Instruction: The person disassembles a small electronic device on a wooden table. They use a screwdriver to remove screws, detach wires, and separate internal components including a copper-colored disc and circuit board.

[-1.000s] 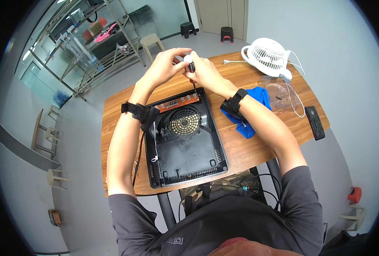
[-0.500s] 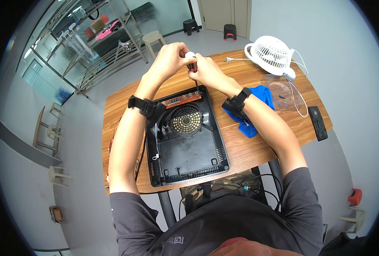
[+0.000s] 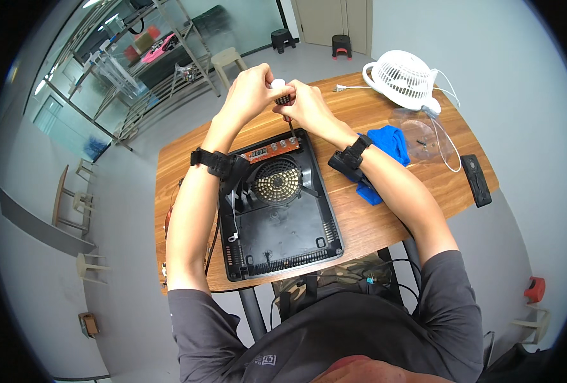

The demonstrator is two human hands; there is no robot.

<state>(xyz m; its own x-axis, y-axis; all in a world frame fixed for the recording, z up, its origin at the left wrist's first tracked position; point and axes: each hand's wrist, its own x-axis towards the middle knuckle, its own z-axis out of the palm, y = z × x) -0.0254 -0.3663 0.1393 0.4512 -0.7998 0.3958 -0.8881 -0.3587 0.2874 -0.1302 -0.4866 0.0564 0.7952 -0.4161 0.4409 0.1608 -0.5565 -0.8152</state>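
Note:
An upturned black plastic appliance housing [image 3: 277,230] lies on the wooden table, with a round fan grille [image 3: 278,182] and an orange circuit board [image 3: 272,149] along its far edge. Both my hands are on a screwdriver [image 3: 290,126] standing nearly upright, its thin shaft reaching down to the board's right end. My left hand [image 3: 253,89] is closed round the white-topped dark handle. Just below, my right hand [image 3: 309,108] pinches the lower handle. The tip's exact contact is too small to make out.
Right of the housing lie a blue cloth [image 3: 385,143] and a clear plastic dish [image 3: 421,142] with small dark pieces. Beyond stands a white fan [image 3: 401,80] with a cable. A black oblong case [image 3: 476,181] sits at the table's right edge. Dark cords run along the left.
The screwdriver's top has tipped slightly to the left, and both hands have shifted a little that way with it. The housing stays in place.

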